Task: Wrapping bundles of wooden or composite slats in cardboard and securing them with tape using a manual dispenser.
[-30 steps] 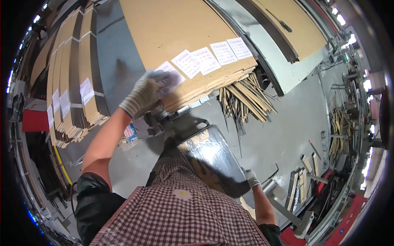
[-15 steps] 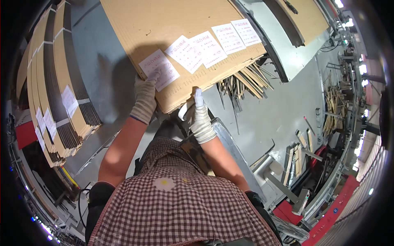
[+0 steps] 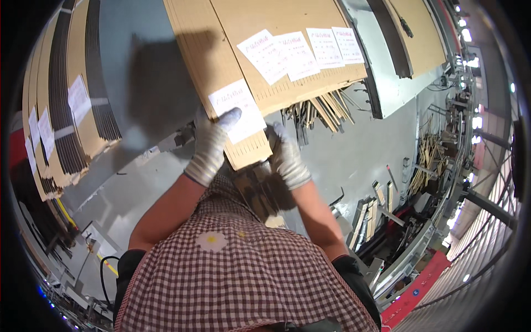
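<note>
Both hands wear pale knitted gloves and grip the near end of a long stack of brown board strips (image 3: 250, 148), tilted toward me. My left hand (image 3: 213, 145) is closed around its left side, the thumb pressing on a white paper label (image 3: 241, 105) lying on top. On the right side, my right hand (image 3: 289, 157) is closed against the edge; its fingertips are partly hidden. The stack juts nearer to me than the brown boards (image 3: 265, 16) beside it, with a dark gap line between them. Several more white labels (image 3: 298, 55) lie on those boards.
Strapped stacks of brown boards (image 3: 80, 133) stand at the left on a grey table (image 3: 138, 27). Thin scrap strips (image 3: 321, 110) stick out below the boards. A metal sheet (image 3: 395, 77) and more board lie at the right, beyond them machinery and another strip pile (image 3: 428, 160).
The left strip stack, with its label, has slid toward me and apart from the boards beside it. My right hand has moved in from the front edge to the stack's right side.
</note>
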Available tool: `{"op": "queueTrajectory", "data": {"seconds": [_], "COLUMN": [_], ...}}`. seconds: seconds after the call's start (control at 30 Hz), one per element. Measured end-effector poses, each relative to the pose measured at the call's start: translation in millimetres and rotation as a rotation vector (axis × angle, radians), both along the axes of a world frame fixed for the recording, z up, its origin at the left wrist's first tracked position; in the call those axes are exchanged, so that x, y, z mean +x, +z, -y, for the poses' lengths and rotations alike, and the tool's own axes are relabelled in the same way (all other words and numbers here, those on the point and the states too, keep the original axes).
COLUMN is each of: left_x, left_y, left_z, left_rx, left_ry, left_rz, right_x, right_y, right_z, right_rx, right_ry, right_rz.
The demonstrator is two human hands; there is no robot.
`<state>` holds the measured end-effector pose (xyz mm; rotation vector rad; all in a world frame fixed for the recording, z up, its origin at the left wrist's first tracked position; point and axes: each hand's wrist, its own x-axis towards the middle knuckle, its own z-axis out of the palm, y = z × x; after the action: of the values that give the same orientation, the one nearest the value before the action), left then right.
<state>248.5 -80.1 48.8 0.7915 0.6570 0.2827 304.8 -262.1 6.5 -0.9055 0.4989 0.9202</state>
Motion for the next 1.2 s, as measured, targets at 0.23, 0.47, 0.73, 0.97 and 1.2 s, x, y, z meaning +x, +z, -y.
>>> {"op": "queueTrajectory", "data": {"seconds": [0.23,0.47,0.73,0.97,1.2], "left_x": [-1.3,-49.6,-37.6,-52.8,-107.8], "left_y": [-4.4,-7.4,25.1,85.0,60.7], "left_z": [2.7,72.8,39.9,47.5,26.6], "left_rx": [-0.123,-0.140,0.472,0.948,0.733], "left_ry": [-0.015,0.041,0.108,-0.303,-0.217], "left_rz": [-0.023,-0.007,0.020,0.195,-0.031], "right_x": [17.4,8.3,-10.4,-14.8,4.0], "right_y": [-14.5,66.3,124.4,157.7,175.2], "right_z": [-9.5,53.5,81.5,41.1,7.3], "right_rx": [-0.676,-0.782,-0.220,-0.377,-0.439], "right_ry": [0.957,1.281,0.589,0.837,1.046], "right_rz": [1.614,1.145,1.028,1.668,1.742]}}
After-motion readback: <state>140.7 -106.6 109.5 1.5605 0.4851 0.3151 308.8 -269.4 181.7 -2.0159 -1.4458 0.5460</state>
